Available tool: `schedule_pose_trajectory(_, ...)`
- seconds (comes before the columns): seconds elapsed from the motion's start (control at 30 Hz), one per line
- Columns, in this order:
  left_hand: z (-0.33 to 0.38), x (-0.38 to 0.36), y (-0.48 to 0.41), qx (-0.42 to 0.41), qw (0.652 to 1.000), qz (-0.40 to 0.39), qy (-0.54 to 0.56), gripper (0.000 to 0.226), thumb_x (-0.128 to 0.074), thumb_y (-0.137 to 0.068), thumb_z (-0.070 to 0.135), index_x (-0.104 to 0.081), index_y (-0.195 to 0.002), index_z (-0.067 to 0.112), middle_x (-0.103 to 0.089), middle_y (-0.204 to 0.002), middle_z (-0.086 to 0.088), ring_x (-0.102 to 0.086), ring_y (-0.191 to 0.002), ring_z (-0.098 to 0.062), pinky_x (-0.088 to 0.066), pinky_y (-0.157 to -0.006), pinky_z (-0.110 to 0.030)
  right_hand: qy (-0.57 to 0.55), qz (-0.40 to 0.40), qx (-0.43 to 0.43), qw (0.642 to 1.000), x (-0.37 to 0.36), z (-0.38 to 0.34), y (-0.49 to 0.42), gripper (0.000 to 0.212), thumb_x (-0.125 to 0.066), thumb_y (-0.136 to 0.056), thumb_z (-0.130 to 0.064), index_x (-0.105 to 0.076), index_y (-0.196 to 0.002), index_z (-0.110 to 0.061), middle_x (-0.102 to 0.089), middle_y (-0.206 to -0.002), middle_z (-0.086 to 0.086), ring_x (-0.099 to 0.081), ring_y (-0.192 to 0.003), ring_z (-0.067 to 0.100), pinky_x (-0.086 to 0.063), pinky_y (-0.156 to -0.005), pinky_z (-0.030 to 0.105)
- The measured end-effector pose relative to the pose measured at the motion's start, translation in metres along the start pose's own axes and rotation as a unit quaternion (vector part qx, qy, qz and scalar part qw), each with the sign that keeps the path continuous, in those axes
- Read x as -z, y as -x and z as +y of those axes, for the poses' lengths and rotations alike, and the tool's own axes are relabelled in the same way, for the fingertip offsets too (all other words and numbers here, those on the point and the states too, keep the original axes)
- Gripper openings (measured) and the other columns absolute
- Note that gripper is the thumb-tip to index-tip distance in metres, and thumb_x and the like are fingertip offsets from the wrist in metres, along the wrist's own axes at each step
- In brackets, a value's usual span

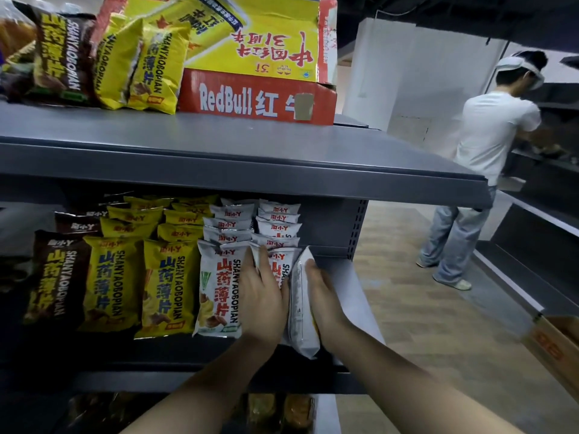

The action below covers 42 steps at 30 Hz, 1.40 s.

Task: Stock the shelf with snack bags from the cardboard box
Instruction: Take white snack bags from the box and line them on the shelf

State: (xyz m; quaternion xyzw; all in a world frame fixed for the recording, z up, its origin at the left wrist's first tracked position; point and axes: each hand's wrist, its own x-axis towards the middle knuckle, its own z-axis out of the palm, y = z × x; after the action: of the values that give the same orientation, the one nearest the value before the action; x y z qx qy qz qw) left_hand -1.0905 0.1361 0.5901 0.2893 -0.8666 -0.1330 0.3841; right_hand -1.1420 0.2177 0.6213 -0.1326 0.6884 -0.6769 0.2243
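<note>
Nearing full, the lower-centre shelf takes another white bag: left hand flat against neighbouring bags, right hand alongside it, grip unclear; spare bags wait upper left.
</note>
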Motion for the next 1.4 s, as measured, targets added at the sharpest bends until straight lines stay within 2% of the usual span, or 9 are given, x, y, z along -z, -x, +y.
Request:
schedule_pose_trajectory(0.23,-0.011,-0.013,0.002,-0.023,1.000,0.006,-0.016,0.071,-0.048,-0.090,0.041,-0.034,-0.142,-0.005,-0.036,-0.140,-0.034,-0.043,-0.127,-0.044,-0.043,-0.101,-0.047,-0.044,0.010,-0.033,0.998,-0.001,0.008,-0.013,0.043,-0.041,-0.098,-0.048,-0.054,-0.126,-0.018,-0.064,-0.120,0.008,-0.062,-0.107,0.025,-0.046,-0.100,0.046)
schedule_pose_trajectory(0.43,-0.011,-0.007,0.005,-0.088,0.993,0.008,-0.073,0.078,-0.043,-0.091,0.052,-0.025,-0.146,0.000,-0.027,-0.150,-0.026,-0.027,-0.140,-0.039,-0.029,-0.111,-0.053,-0.126,-0.021,-0.052,0.990,0.015,0.011,-0.013,0.042,-0.035,-0.101,-0.045,-0.060,-0.122,-0.018,-0.070,-0.112,0.006,-0.068,-0.099,0.021,-0.054,-0.079,0.032)
schedule_pose_trajectory(0.6,-0.028,-0.006,0.013,-0.244,0.954,-0.033,-0.169,0.073,-0.043,-0.088,0.051,-0.028,-0.147,0.012,-0.022,-0.156,-0.013,-0.020,-0.144,-0.031,-0.024,-0.109,-0.061,-0.146,-0.011,-0.074,0.986,0.030,0.012,-0.008,0.050,-0.034,-0.100,-0.049,-0.053,-0.133,-0.016,-0.061,-0.127,0.012,-0.058,-0.115,0.030,-0.042,-0.106,0.047)
schedule_pose_trajectory(0.73,-0.036,-0.008,0.011,-0.261,0.943,-0.052,-0.202,0.073,-0.042,-0.086,0.055,-0.029,-0.148,0.021,-0.021,-0.155,-0.016,-0.022,-0.143,-0.034,-0.022,-0.111,-0.060,-0.119,0.033,-0.034,0.992,0.039,0.007,-0.004,0.037,-0.034,-0.100,-0.049,-0.054,-0.122,-0.028,-0.060,-0.129,0.007,-0.056,-0.117,0.028,-0.040,-0.107,0.048)
schedule_pose_trajectory(0.87,-0.031,-0.011,0.003,-0.264,0.942,-0.047,-0.200,0.072,-0.046,-0.086,0.055,-0.033,-0.146,0.019,-0.026,-0.154,-0.016,-0.027,-0.141,-0.034,-0.029,-0.108,-0.060,-0.087,0.028,-0.055,0.994,0.043,0.006,-0.001,0.055,-0.034,-0.097,-0.056,-0.044,-0.141,-0.025,-0.053,-0.138,0.004,-0.050,-0.126,0.026,-0.035,-0.111,0.048)
schedule_pose_trajectory(1.03,-0.023,-0.011,0.005,-0.241,0.947,-0.030,-0.211,0.082,-0.061,-0.078,0.056,-0.040,-0.141,0.009,-0.036,-0.148,-0.019,-0.034,-0.138,-0.035,-0.033,-0.105,-0.060,-0.070,0.025,-0.027,0.997,0.046,0.007,0.004,0.050,-0.034,-0.098,-0.053,-0.049,-0.136,-0.024,-0.055,-0.135,0.001,-0.052,-0.122,0.021,-0.036,-0.110,0.043)
schedule_pose_trajectory(1.17,-0.026,-0.003,0.010,-0.245,0.946,-0.031,-0.210,0.078,-0.048,-0.085,0.056,-0.035,-0.144,0.007,-0.030,-0.151,-0.021,-0.029,-0.140,-0.036,-0.031,-0.106,-0.062,-0.093,0.003,-0.036,0.995,0.051,0.010,0.007,0.051,-0.037,-0.097,-0.055,-0.050,-0.135,-0.025,-0.059,-0.131,0.003,-0.055,-0.120,0.024,-0.038,-0.108,0.047)
schedule_pose_trajectory(1.3,-0.037,0.010,0.016,-0.267,0.943,-0.044,-0.196,0.069,-0.042,-0.090,0.052,-0.035,-0.144,0.009,-0.029,-0.151,-0.020,-0.029,-0.140,-0.035,-0.030,-0.107,-0.061,-0.145,-0.065,-0.014,0.987,0.057,0.010,0.009,0.048,-0.040,-0.096,-0.053,-0.058,-0.127,-0.021,-0.070,-0.115,0.007,-0.066,-0.107,0.025,-0.046,-0.100,0.047)
schedule_pose_trajectory(1.4,-0.038,0.023,0.021,-0.278,0.942,-0.057,-0.179,0.062,-0.040,-0.091,0.044,-0.041,-0.141,0.008,-0.037,-0.148,-0.019,-0.034,-0.138,-0.035,-0.032,-0.106,-0.059,-0.107,-0.024,-0.002,0.994,0.059,0.004,0.010,0.045,-0.046,-0.094,-0.054,-0.059,-0.120,-0.021,-0.068,-0.083,-0.001,-0.066,-0.074,0.014,-0.053,-0.065,0.030)
